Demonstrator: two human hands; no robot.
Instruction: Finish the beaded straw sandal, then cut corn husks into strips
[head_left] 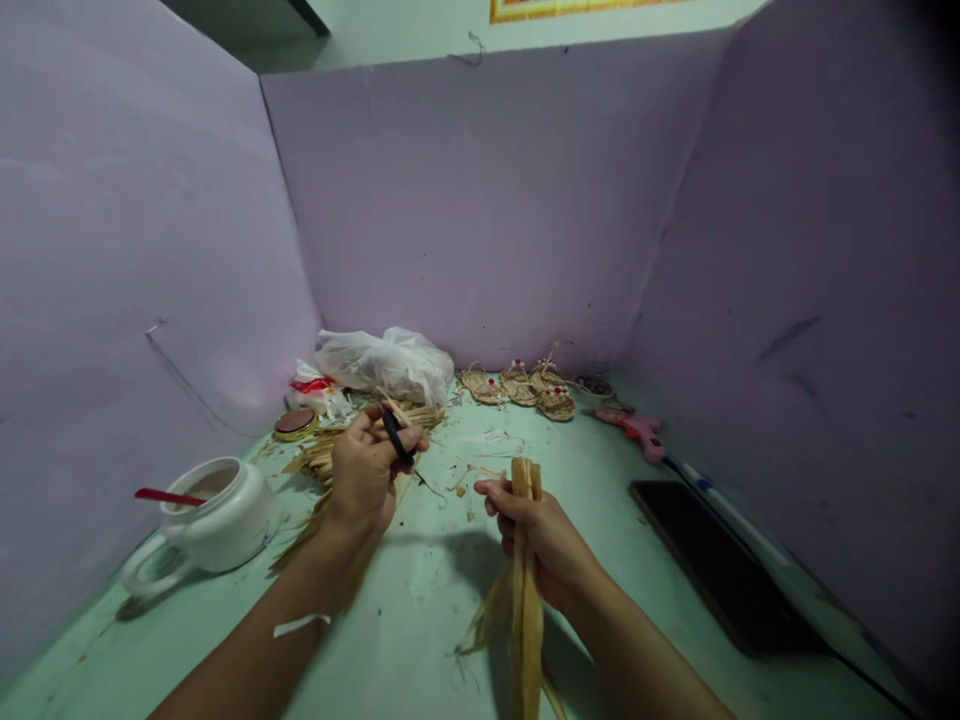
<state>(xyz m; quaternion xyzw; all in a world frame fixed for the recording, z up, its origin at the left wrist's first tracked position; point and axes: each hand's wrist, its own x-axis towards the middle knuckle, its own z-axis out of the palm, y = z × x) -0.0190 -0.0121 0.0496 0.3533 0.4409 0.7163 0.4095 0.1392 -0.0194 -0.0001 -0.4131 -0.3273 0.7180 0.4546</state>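
My left hand (367, 465) is closed around a slim black tool (397, 436), whose kind I cannot make out. Beneath and behind this hand lies a bundle of dried plant strips (313, 455). In front of me, my right hand (544, 540) grips long, flat dried leaf strips (527, 610) upright, their cut ends rising above the thumb. Frayed pieces hang down on the left side of these strips. The two hands are apart, with small fibre scraps (459, 490) on the table between them.
Several woven straw pieces with red beads (517, 385) and a white plastic bag (390, 362) lie at the back. On the left stand a white pot (225, 530) and a round tin (295, 424). A pink glue gun (637, 430) and a black phone (720, 570) lie right. Purple panels (480, 210) enclose the table.
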